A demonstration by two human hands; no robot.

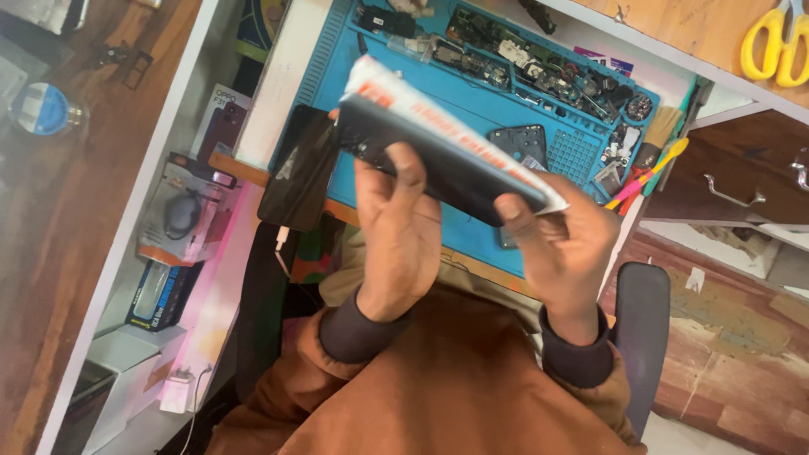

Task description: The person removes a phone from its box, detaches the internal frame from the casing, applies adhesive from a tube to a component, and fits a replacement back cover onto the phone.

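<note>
A view from above shows a person in a brown top with dark cuffs, seated at a white tabletop. Both hands hold a long, flat box, dark on its broad face with a white and orange edge. The box hangs tilted in the air above a blue work mat, not touching it.

The left hand grips the box near its middle, with the thumb pressed on the dark face and the fingers curled around the lower edge. The right hand is closed on the box's right corner, thumb on top; its other fingers are hidden behind the box.

On the mat, just beyond the box, lies a dark phone back cover. Along the mat's far edge sits a row of small electronic parts. At the mat's left edge, a black phone lies face up, partly off the mat. At the mat's right edge are a brush and some brightly coloured plastic tools. Well to the right of the mat, yellow-handled scissors rest on a wooden surface. To the left of the mat, below the tabletop, boxed goods sit on a shelf.
</note>
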